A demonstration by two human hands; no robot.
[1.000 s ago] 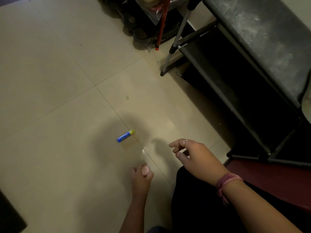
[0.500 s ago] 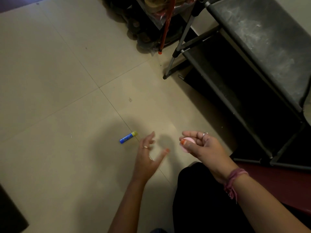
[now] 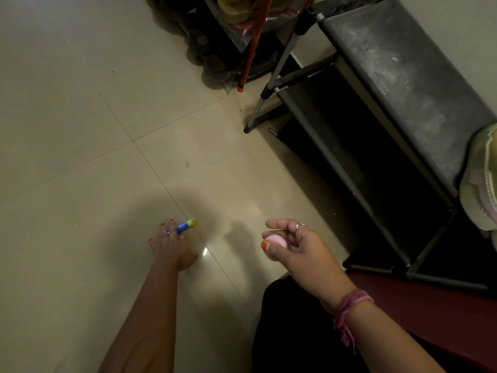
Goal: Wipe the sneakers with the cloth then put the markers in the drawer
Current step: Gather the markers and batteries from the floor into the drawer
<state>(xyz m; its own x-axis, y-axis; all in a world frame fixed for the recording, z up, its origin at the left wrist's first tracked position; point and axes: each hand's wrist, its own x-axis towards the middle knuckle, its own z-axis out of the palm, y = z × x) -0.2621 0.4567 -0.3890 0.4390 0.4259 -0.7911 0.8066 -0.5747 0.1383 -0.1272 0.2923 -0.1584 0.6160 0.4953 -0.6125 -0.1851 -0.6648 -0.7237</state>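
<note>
while the left hand (image 3: 172, 246) spreads over the cylindrical blue marker (image 3: 185, 226) on glossy tile, the right hand (image 3: 293, 244) pinches a round pink object (image 3: 275, 241).

A single head-worn view looks steeply down from above onto the beige tiled floor (image 3: 80, 130), close over the person's outstretched forearms. The dark grey metal-framed shelf rack (image 3: 403, 90) fills its upper right.

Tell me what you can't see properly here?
- Blue marker: near end hidden under the left hand's fingers, head view.
- Pink round object: mostly covered by the right hand; unidentifiable.
- Sneaker: cut off by right edge.
- Drawer: not in view.
</note>
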